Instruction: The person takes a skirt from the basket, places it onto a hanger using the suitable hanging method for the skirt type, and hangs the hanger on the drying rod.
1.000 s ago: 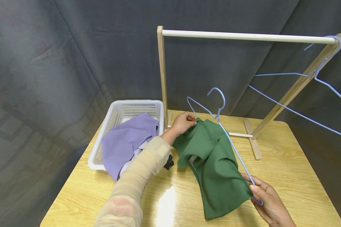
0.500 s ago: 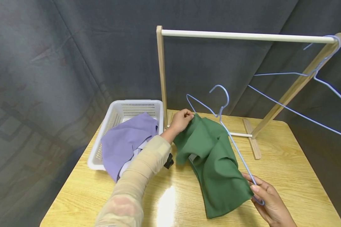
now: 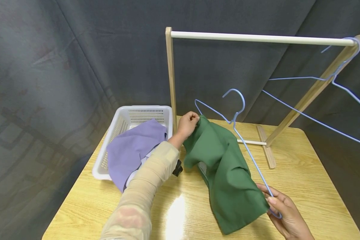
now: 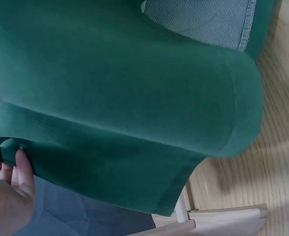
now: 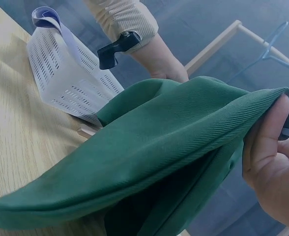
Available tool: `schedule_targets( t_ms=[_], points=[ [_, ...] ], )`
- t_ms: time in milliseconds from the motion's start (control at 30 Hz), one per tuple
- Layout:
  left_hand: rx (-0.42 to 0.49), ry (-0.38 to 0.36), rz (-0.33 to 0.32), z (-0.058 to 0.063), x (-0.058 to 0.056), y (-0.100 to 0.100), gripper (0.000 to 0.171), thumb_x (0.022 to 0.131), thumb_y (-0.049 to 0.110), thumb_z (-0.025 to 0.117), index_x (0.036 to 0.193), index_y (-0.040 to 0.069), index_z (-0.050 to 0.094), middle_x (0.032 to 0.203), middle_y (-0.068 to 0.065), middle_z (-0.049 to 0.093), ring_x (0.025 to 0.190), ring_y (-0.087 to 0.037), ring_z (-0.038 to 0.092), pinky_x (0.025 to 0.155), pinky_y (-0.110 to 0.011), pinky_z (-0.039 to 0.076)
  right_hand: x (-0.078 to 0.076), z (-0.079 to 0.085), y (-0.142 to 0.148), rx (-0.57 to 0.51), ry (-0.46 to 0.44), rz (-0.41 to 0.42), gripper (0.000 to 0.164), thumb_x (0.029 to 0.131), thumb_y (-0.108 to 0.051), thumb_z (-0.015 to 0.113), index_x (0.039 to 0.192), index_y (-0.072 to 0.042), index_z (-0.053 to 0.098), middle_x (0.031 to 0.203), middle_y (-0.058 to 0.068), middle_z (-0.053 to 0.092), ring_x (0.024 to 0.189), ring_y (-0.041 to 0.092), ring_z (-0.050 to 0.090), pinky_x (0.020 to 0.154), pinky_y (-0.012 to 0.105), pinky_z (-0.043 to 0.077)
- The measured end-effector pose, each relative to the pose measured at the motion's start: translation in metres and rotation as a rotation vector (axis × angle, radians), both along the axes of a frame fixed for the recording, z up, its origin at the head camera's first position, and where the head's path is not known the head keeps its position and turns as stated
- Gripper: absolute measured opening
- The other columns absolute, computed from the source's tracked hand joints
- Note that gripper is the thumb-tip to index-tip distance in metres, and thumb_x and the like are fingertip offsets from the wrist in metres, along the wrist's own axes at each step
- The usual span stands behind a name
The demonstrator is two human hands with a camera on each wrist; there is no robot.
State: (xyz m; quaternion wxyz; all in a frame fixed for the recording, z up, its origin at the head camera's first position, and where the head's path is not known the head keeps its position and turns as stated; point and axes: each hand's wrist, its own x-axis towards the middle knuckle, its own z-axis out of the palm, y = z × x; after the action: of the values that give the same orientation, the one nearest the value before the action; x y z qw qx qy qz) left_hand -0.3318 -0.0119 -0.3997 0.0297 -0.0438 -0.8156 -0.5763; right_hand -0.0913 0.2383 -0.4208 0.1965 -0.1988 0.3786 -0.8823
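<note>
A green garment (image 3: 228, 166) with a pale grey inside hangs draped between my two hands over the table. My left hand (image 3: 188, 126) pinches its far top edge, and the left wrist view shows thumb and fingers on the cloth (image 4: 110, 98). My right hand (image 3: 283, 210) grips the lower end of a light blue clothes hanger (image 3: 252, 156), with the garment's near corner at the fingers. The hanger's hook (image 3: 239, 96) points up, and its far shoulder shows beyond the cloth. In the right wrist view, a finger lies under the fabric's edge.
A white perforated basket (image 3: 103, 156) holding a purple garment (image 3: 135, 143) stands left. Behind the hands rises a wooden rack with a white rail (image 3: 258, 37). A second blue hanger (image 3: 339, 70) hangs at its right end. The wooden table (image 3: 312, 186) meets a grey curtain.
My left hand has moved slightly away and to the left, drawing the garment's far edge with it. The hanger's hook has shifted a little right and up; my right hand has barely moved.
</note>
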Motion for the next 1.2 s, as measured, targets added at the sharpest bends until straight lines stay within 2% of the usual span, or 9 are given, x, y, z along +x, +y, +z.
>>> schedule_targets(
  t_ms=[100, 367, 633, 933, 1200],
  points=[
    [0.039, 0.0, 0.023, -0.001, -0.002, -0.002, 0.01, 0.086, 0.013, 0.053, 0.086, 0.004, 0.058, 0.072, -0.002, 0.052, 0.066, -0.013, 0.053, 0.058, -0.019, 0.044, 0.0, 0.001, 0.0, -0.019, -0.01, 0.01, 0.048, 0.089, 0.008, 0.01, 0.125, 0.001, 0.042, 0.12, 0.011, 0.048, 0.096, 0.014, 0.053, 0.082, 0.025, 0.042],
    [0.106, 0.021, 0.042, 0.0, -0.005, -0.005, 0.01, 0.086, 0.009, 0.052, 0.085, 0.001, 0.057, 0.072, -0.003, 0.049, 0.065, -0.012, 0.05, 0.062, -0.019, 0.046, 0.0, 0.002, -0.001, -0.034, 0.019, 0.033, 0.047, 0.089, 0.008, 0.011, 0.126, 0.002, 0.04, 0.114, 0.011, 0.051, 0.079, 0.007, 0.05, 0.072, 0.02, 0.044],
    [0.081, 0.017, 0.081, 0.002, -0.007, -0.007, 0.009, 0.086, 0.01, 0.052, 0.087, 0.003, 0.057, 0.073, -0.003, 0.05, 0.066, -0.012, 0.049, 0.059, -0.019, 0.044, 0.0, 0.003, -0.001, -0.081, 0.027, 0.063, 0.048, 0.088, 0.01, 0.009, 0.126, 0.004, 0.038, 0.12, 0.014, 0.047, 0.099, 0.017, 0.051, 0.082, 0.026, 0.042],
    [0.129, 0.02, 0.109, 0.002, -0.011, -0.01, 0.009, 0.087, 0.009, 0.051, 0.088, 0.002, 0.056, 0.075, -0.004, 0.049, 0.069, -0.013, 0.049, 0.06, -0.02, 0.043, 0.001, 0.005, 0.001, -0.078, 0.033, 0.076, 0.049, 0.087, 0.009, 0.009, 0.127, 0.004, 0.037, 0.122, 0.015, 0.045, 0.109, 0.023, 0.046, 0.089, 0.031, 0.038],
    [0.174, 0.01, 0.123, 0.003, -0.013, -0.013, 0.009, 0.087, 0.008, 0.05, 0.089, 0.002, 0.055, 0.075, -0.003, 0.048, 0.07, -0.014, 0.049, 0.06, -0.02, 0.041, 0.001, 0.005, 0.003, -0.036, 0.035, 0.059, 0.048, 0.087, 0.01, 0.011, 0.126, 0.003, 0.039, 0.121, 0.014, 0.046, 0.107, 0.022, 0.047, 0.088, 0.031, 0.039]
  ],
)
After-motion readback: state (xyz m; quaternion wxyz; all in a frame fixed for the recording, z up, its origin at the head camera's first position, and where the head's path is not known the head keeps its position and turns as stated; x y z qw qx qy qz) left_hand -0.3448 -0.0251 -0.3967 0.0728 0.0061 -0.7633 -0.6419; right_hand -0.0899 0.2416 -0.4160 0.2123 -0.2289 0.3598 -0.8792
